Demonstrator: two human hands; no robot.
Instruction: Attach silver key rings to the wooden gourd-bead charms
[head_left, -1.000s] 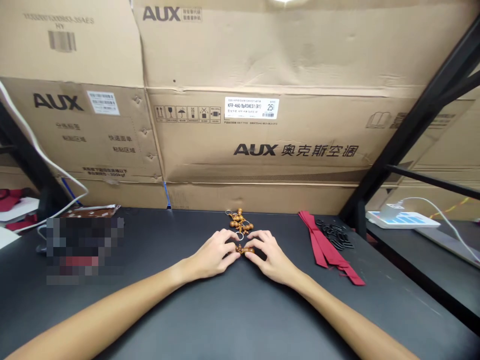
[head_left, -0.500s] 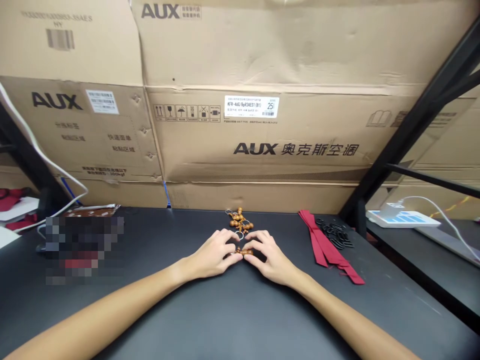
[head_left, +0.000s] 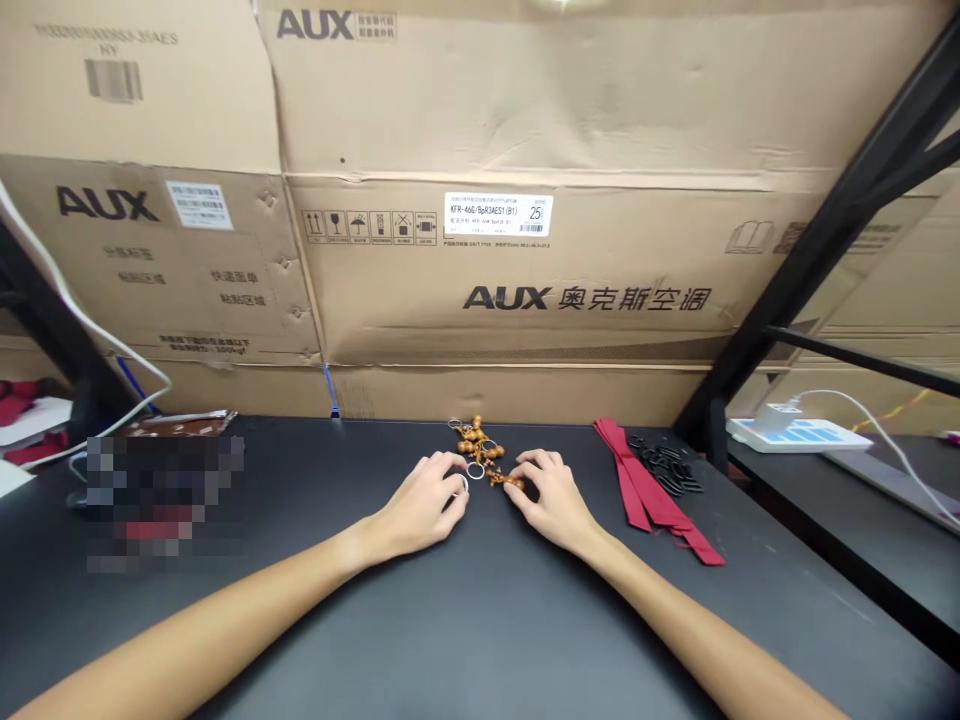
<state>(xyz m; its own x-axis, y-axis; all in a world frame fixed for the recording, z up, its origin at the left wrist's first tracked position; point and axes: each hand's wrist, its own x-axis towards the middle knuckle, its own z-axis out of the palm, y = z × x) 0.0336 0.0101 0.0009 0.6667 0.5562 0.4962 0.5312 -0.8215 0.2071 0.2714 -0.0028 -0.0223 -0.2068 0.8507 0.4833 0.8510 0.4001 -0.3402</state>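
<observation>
A small heap of brown wooden gourd charms with metal key rings (head_left: 478, 447) lies at the far middle of the black table (head_left: 465, 620). My left hand (head_left: 424, 505) rests on the table just left of the heap, fingers curled, with a small metal ring (head_left: 461, 484) at its fingertips. My right hand (head_left: 551, 498) is to the right, its fingers pinched on one gourd charm (head_left: 512, 482) at the near edge of the heap. The two hands are a little apart.
Red ribbon strips (head_left: 645, 490) and a pile of black rings (head_left: 667, 466) lie to the right. Big AUX cardboard boxes (head_left: 525, 250) wall off the back. A black rack post (head_left: 817, 240) slants at the right; a white power strip (head_left: 799, 435) sits beyond it. A blurred patch (head_left: 165, 500) lies left.
Both hands have moved apart and slightly towards the heap. The gourd charm they held together between them has gone with my right hand; a ring now shows at my left fingertips.
</observation>
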